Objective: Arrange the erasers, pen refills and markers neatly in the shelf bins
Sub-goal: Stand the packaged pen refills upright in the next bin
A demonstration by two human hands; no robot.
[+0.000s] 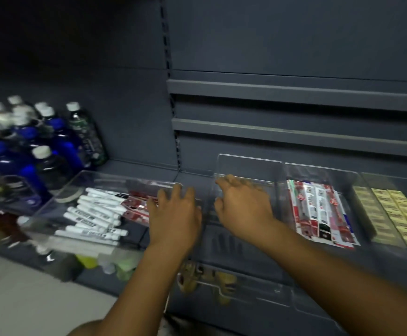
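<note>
On a dark grey metal shelf (137,166), four clear, hard plastic bins sit side by side, and the sorting looks well along. At the left, the marker bin (115,177) holds white cylindrical markers (95,214) with black printed barrels, lying mostly parallel but fanned a little. Some flat, glossy red packets (137,204) sit beside them in the same bin and probably still need sorting out. Next comes an empty bin (248,163). The third bin (318,170) holds pen refills (318,209) in long, shiny red-and-white sleeves, laid lengthwise and roughly straight. The fourth bin (377,177) holds small yellow block erasers (396,209) in tidy rows, which look finished. The person's left hand (174,214) is spread wide and holding nothing, its fingers at the right edge of the marker bin. The right hand (244,207) hovers over the empty bin with bent fingers; in the dim, blurred view I cannot tell whether it grips the rim. Dark blue bottles (27,141) with white caps stand at the far left.
</note>
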